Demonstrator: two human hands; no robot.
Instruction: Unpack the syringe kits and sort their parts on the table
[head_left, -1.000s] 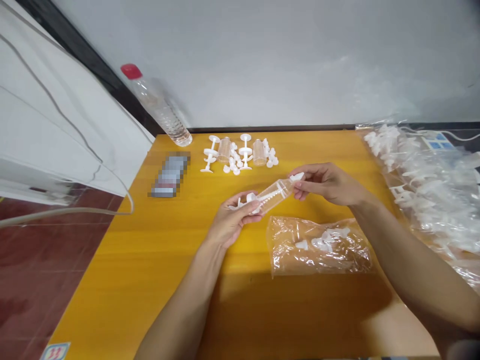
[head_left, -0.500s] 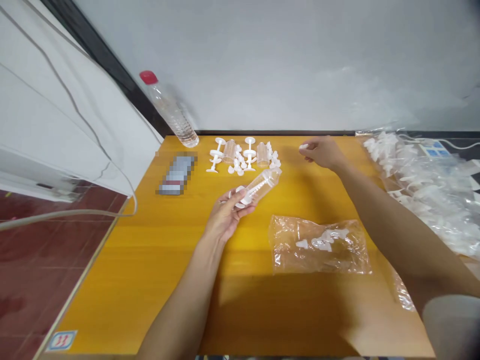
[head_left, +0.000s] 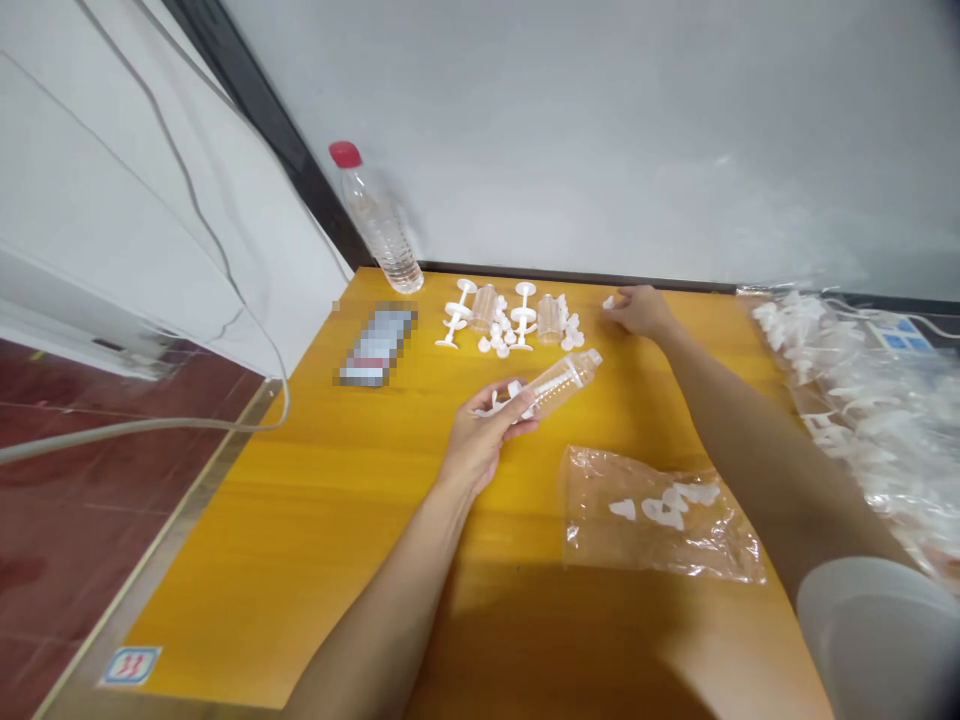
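My left hand (head_left: 478, 440) is closed around the white plunger end of a clear plastic syringe (head_left: 561, 384), whose capped tip points up and to the right. Beyond it, my right hand (head_left: 642, 312) pinches a small white nozzle (head_left: 608, 302) at the table's far side. Left of that hand lie two sets of parts: white plungers (head_left: 524, 315), clear barrels (head_left: 550, 320) and clusters of small white nozzles (head_left: 573, 332). A transparent bag (head_left: 592, 540) with several white pieces inside lies flat in front of my right forearm.
A water bottle (head_left: 386, 235) with a red cap stands at the back left, with a blurred-out phone (head_left: 375, 345) before it. Bagged white parts (head_left: 862, 400) are heaped along the right side. A numbered label (head_left: 131, 666) marks the table's near left corner.
The view has shifted, so the table items appear farther right. My right hand has moved left, closer to the sets of parts, with the white nozzle lower. My left hand still holds the syringe.
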